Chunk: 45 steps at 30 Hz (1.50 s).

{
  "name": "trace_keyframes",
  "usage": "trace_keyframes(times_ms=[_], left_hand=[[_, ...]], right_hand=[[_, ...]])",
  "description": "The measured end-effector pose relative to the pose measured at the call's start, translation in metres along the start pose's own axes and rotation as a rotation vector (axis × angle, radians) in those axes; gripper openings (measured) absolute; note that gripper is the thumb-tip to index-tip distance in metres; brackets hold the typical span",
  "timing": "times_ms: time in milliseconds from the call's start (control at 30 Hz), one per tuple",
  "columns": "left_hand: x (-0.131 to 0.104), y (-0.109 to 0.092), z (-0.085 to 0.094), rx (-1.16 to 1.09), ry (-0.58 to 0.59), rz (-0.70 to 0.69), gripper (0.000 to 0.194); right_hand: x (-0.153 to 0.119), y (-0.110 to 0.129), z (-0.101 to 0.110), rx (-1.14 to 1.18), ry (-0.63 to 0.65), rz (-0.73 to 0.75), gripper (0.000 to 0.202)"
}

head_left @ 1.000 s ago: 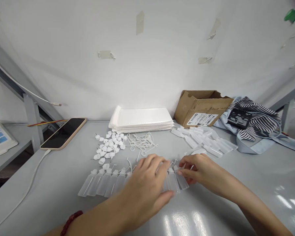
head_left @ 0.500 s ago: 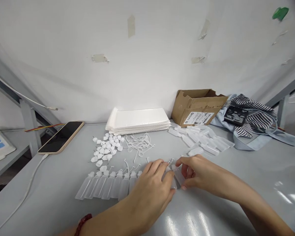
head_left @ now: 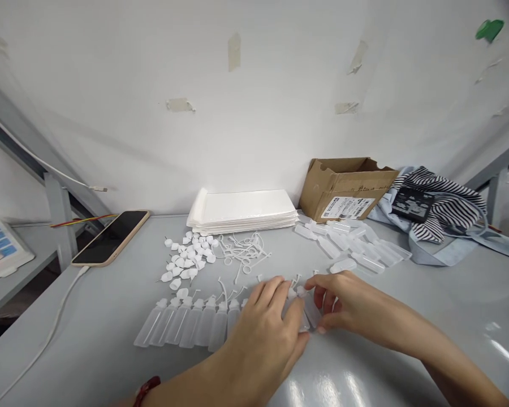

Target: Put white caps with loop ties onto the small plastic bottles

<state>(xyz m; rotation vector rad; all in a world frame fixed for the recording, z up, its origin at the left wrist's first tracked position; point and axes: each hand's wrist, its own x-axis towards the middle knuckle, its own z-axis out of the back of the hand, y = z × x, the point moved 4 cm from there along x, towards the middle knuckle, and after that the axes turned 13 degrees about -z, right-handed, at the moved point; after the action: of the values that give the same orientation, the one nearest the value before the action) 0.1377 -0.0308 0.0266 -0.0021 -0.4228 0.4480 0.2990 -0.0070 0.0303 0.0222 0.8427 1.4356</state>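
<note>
A row of translucent plastic squeeze bottles (head_left: 192, 325) lies side by side on the grey table, necks pointing away from me. My left hand (head_left: 265, 333) bends over the right part of the row, its fingers curved down onto the bottles and hiding several of them. At the row's right end, my right hand (head_left: 337, 299) pinches a bottle (head_left: 311, 311) lengthwise, index finger by the neck and thumb near the base. Thin white plastic ring straps (head_left: 244, 249) lie beyond the row, and some strap ends stick out past the necks. White needle-tipped caps (head_left: 190, 254) are heaped left of the loose straps.
More loose bottles (head_left: 356, 243) lie at the back right, before an open cardboard box (head_left: 348, 186). White padded envelopes (head_left: 246, 208) are stacked against the wall. A phone (head_left: 110, 237) with its cable is on the left; a striped cloth bag (head_left: 445, 209) sits far right.
The whole view has shifted slightly, moving the scene a little right and down. Both hands keep nearly the same places on the bottles.
</note>
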Motion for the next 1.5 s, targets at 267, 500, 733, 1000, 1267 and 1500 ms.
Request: trace_keyframes(times_ms=[267, 500, 733, 1000, 1267, 1500], left_hand=[[-0.002, 0.071, 0.043, -0.056, 0.123, 0.273, 0.026], [-0.014, 0.091, 0.022, -0.024, 0.273, 0.245, 0.027], [-0.014, 0.092, 0.027, -0.046, 0.161, 0.229, 0.027], [-0.032, 0.09, 0.055, -0.142, -0.023, 0.263, 0.02], [-0.058, 0.079, 0.062, -0.269, -0.258, 0.368, 0.017], [-0.053, 0.07, 0.059, -0.52, -0.375, 0.517, 0.01]], right_hand=[[-0.001, 0.002, 0.031, 0.151, -0.189, -0.068, 0.036], [0.01, -0.043, 0.06, -0.151, -0.529, -0.159, 0.024], [0.018, -0.05, 0.058, -0.242, -0.449, -0.153, 0.026], [0.02, -0.046, 0.053, -0.317, -0.485, -0.18, 0.024], [-0.001, 0.013, 0.038, -0.104, -0.603, 0.139, 0.021], [-0.011, 0.069, -0.006, 0.02, -0.563, 0.537, 0.016]])
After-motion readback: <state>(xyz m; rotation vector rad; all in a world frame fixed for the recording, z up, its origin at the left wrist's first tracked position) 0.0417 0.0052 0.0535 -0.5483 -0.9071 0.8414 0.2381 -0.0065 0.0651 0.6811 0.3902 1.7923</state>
